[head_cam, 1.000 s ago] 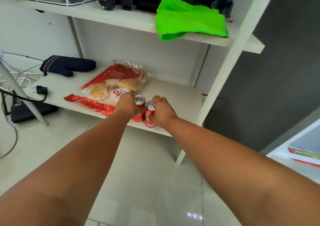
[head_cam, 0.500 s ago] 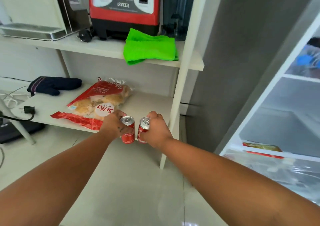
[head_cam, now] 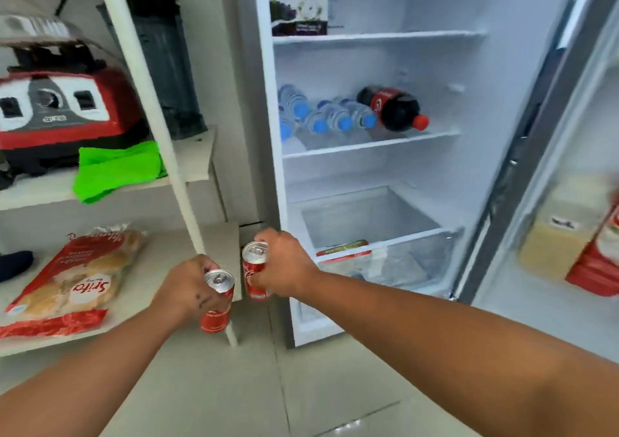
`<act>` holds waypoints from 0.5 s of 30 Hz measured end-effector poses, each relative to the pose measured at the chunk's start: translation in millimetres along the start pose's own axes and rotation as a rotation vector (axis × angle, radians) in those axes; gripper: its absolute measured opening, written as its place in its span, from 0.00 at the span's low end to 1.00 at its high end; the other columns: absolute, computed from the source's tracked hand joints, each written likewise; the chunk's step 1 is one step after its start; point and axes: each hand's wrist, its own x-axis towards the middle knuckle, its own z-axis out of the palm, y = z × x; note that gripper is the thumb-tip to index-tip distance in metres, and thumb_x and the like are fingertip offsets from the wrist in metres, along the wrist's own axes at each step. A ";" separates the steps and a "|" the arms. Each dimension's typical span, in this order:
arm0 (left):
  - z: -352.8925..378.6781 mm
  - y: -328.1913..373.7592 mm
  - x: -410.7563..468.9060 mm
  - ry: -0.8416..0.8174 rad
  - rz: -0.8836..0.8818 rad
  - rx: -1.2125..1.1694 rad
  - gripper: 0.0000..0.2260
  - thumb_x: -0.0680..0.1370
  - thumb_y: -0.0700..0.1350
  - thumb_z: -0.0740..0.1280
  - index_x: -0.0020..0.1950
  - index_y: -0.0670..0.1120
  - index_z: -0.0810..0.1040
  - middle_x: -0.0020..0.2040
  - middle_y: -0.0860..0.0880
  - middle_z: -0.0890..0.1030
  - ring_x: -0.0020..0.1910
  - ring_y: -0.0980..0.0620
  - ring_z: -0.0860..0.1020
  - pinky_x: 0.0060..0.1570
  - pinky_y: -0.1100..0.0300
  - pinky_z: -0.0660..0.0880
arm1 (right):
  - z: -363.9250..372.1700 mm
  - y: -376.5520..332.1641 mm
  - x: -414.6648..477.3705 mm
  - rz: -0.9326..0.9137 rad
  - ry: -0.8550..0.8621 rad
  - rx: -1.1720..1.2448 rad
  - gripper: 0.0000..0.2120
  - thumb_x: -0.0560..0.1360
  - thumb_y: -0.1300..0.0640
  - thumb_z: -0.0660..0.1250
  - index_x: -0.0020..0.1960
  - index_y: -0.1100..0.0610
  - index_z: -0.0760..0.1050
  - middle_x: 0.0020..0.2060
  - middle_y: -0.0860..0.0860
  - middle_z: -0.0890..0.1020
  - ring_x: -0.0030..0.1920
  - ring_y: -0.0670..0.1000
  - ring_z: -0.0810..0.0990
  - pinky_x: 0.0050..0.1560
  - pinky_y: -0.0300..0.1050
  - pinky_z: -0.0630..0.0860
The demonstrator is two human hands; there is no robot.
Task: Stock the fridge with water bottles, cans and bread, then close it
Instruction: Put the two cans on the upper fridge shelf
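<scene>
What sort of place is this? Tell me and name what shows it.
Most likely a home kitchen or pantry corner: an open fridge stocked with water bottles, and beside it a white shelf unit with a red blender and a bag of bread.

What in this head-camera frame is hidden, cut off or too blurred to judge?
- Left can: label partly covered by the left hand.
- Right can: far side hidden by the right hand.
- Carton on the fridge's top shelf: cut off by the upper edge, print blurred.
- Door-bin containers: smeared by motion blur, cut by the right edge.
- Crisper drawer: contents unclear through frosted plastic.
</scene>
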 end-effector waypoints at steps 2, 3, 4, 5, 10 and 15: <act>18.8 42.3 -5.9 -0.082 0.040 -0.026 0.22 0.59 0.41 0.80 0.49 0.47 0.77 0.45 0.47 0.82 0.42 0.50 0.79 0.35 0.62 0.70 | -38.8 20.1 -12.4 0.062 0.066 -0.009 0.36 0.60 0.54 0.80 0.64 0.52 0.69 0.56 0.53 0.77 0.54 0.55 0.78 0.53 0.47 0.80; 27.3 63.1 -7.9 -0.112 0.055 -0.044 0.23 0.59 0.41 0.80 0.50 0.48 0.77 0.45 0.48 0.81 0.42 0.50 0.78 0.36 0.62 0.71 | -57.9 29.2 -17.2 0.079 0.095 -0.019 0.35 0.60 0.54 0.80 0.64 0.52 0.69 0.55 0.53 0.77 0.54 0.55 0.78 0.52 0.47 0.80; 36.1 85.4 -8.3 -0.135 0.080 -0.061 0.23 0.59 0.41 0.80 0.50 0.48 0.76 0.46 0.48 0.81 0.42 0.50 0.78 0.37 0.62 0.72 | -79.4 38.7 -22.1 0.092 0.126 -0.028 0.33 0.60 0.54 0.79 0.62 0.52 0.70 0.54 0.54 0.78 0.53 0.55 0.79 0.51 0.46 0.80; 43.7 105.4 -9.1 -0.158 0.109 -0.077 0.23 0.59 0.41 0.80 0.50 0.49 0.76 0.46 0.49 0.81 0.43 0.51 0.78 0.38 0.62 0.72 | -99.9 47.2 -26.4 0.103 0.155 -0.038 0.31 0.61 0.55 0.79 0.61 0.53 0.71 0.53 0.55 0.78 0.52 0.55 0.79 0.49 0.44 0.79; 69.3 197.1 -3.1 -0.232 0.215 -0.170 0.27 0.59 0.41 0.81 0.54 0.50 0.75 0.49 0.50 0.80 0.46 0.51 0.79 0.40 0.60 0.75 | -196.4 89.5 -54.2 0.192 0.316 -0.090 0.30 0.60 0.57 0.78 0.60 0.53 0.73 0.51 0.54 0.79 0.49 0.54 0.80 0.46 0.43 0.78; 77.6 257.8 4.9 -0.136 0.330 -0.251 0.25 0.58 0.40 0.81 0.51 0.51 0.77 0.45 0.52 0.82 0.44 0.52 0.80 0.40 0.62 0.74 | -267.4 118.2 -72.2 0.248 0.437 -0.080 0.32 0.60 0.56 0.80 0.62 0.52 0.72 0.52 0.53 0.78 0.51 0.53 0.79 0.49 0.44 0.78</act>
